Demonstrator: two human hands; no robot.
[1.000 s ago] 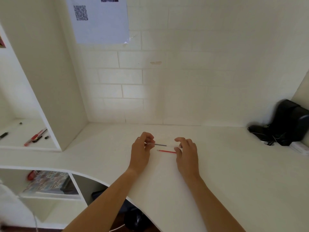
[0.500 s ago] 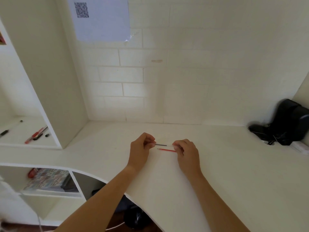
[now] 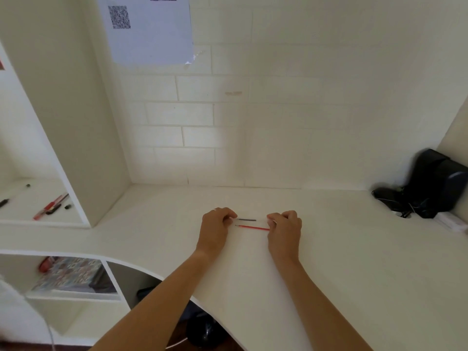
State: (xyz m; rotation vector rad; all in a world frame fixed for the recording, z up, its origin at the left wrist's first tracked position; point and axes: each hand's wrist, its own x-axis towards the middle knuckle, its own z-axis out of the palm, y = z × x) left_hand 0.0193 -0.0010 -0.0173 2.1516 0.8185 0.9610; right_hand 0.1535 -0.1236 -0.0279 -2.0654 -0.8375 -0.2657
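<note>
Two bare forearms, no sleeves in view, left hand [image 3: 215,230], right hand [image 3: 285,231], no watch or bracelet

You have almost nothing to read here. The one sign is a black QR code [image 3: 119,17] printed near the upper left corner of the white paper sheet [image 3: 152,31] stuck to the wall; its pattern is too small for you to make out. A dark printed block sits at the sheet's top edge, cut off by the frame. No words, brands or numbers show anywhere else.
</note>
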